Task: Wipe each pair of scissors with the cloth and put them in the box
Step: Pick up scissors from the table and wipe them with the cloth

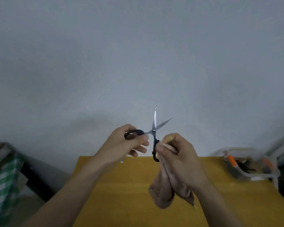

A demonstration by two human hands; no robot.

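We hold 1 black-handled pair of scissors point(154, 133) splayed above the table point(121, 185), left hand point(129, 143) gripping one loop, right hand point(175, 154) pinching the cloth point(164, 194) round the other, wiping unfinished, while the box point(251, 164) apparently holds several already.

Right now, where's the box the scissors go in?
The clear box sits at the table's far right edge, right of the cloth-holding right hand.
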